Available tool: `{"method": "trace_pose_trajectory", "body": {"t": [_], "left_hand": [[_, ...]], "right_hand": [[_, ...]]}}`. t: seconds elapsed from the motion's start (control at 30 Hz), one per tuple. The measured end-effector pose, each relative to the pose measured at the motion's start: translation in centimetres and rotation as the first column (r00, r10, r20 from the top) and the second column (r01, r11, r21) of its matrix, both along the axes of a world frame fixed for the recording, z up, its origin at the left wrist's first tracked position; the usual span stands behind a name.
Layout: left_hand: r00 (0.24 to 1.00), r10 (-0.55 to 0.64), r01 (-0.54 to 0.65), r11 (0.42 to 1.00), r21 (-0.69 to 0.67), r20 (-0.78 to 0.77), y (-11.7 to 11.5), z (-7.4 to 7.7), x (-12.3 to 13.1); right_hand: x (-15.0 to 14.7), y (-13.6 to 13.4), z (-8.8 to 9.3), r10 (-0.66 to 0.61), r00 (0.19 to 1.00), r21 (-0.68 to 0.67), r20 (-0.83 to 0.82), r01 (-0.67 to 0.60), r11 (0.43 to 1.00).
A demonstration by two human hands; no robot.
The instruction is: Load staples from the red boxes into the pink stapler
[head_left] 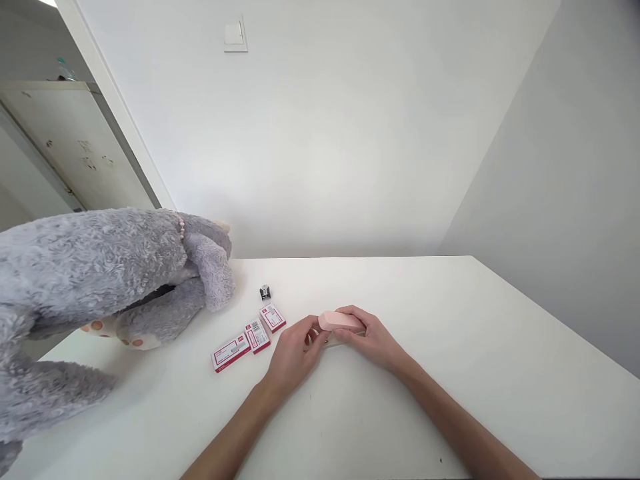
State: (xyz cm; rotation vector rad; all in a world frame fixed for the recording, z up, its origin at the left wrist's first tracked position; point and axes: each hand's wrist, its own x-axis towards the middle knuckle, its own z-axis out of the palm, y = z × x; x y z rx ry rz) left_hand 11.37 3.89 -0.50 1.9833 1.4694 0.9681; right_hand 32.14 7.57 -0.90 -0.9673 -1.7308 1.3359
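Observation:
A pink stapler (345,322) is held just above the white table, in front of me. My right hand (367,337) wraps around its right end, thumb on the near side and fingers on the far side. At the left end, my left hand (299,347) is closed with thumb and fingertips against the stapler's lower part. A pale strip and a small metal bit show beneath the pink top; the rest is hidden by my fingers. Left of my hands lie a long red-and-white box (231,352), a smaller box (257,335) and another box (273,317).
Behind the boxes sits a small black-and-silver object (265,292), too small to name. A large grey plush toy (100,267) covers the left side of the white table (450,347). A wall with a light switch (235,35) rises behind the table's far edge.

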Motion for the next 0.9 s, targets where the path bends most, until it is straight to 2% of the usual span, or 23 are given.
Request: {"method": "trace_pose_trajectory", "body": {"t": [0.37,0.5,0.67,0.9], "left_hand": [[0.997,-0.046,0.054,0.991,-0.125,0.07,0.12,0.11,0.07],[0.999,-0.034,0.04,0.986,-0.162,0.041,0.23,0.17,0.16],[1.0,-0.012,0.009,0.983,-0.186,-0.014,0.25,0.51,0.39],[0.998,-0.003,-0.008,0.984,-0.18,-0.06,0.24,0.52,0.56]], "right_hand": [[0.14,-0.33,0.53,-0.004,0.999,-0.106,-0.052,-0.001,0.994],[0.2,-0.32,0.58,-0.02,0.991,-0.183,-0.135,-0.005,0.983],[0.28,-0.02,0.21,0.01,0.958,-0.252,-0.286,-0.086,0.964],[0.5,0.4,0.13,0.007,0.915,-0.256,-0.403,-0.12,0.959]]}}
